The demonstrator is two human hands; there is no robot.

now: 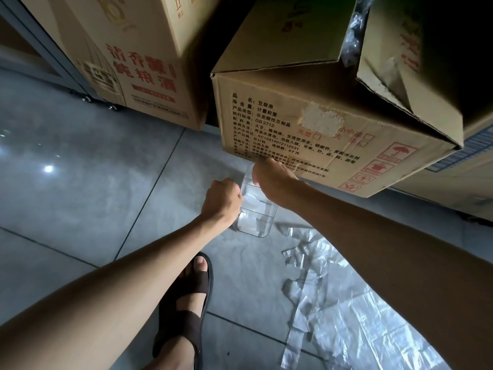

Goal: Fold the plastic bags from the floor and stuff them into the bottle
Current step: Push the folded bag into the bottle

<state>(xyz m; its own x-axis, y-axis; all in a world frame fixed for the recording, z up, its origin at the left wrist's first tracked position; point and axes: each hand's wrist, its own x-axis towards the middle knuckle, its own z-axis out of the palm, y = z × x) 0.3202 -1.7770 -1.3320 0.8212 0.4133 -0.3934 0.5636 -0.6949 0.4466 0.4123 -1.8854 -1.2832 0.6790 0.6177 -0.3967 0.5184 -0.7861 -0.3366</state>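
Three cardboard boxes are crowding the upper part of the view: a tall box with red lettering (138, 62) is standing at the left, a printed box (306, 134) is jutting forward in the middle, and an open-flapped box (400, 62) is sitting on it at the right. Behind the tall box a grey cabinet (34, 49) is resting on small casters. Everything is standing on a grey tiled floor (80, 182) that is catching bright spots of light. A foot in a brown sandal (186, 303) is planted on the tiles below the hands. The plastic bags (333, 303), clear and crumpled, are lying spread over the floor at the lower right, partly hidden under the right forearm. The bottle (256, 209), clear and square-sided, is hanging in the air just in front of the printed box's lower edge, tilted with its base toward the camera, and pale folded plastic is showing through its wall. Both arms are reaching forward and down. The left hand (222, 198) is gripping the bottle from its left side, its back to the camera and its fingers curling round the body. The right hand (272, 180) is covering the bottle's upper end, wrist bent and knuckles pointing away; its fingers are bending down behind the palm, so I cannot tell whether they are clamping the neck or pinching something else there.
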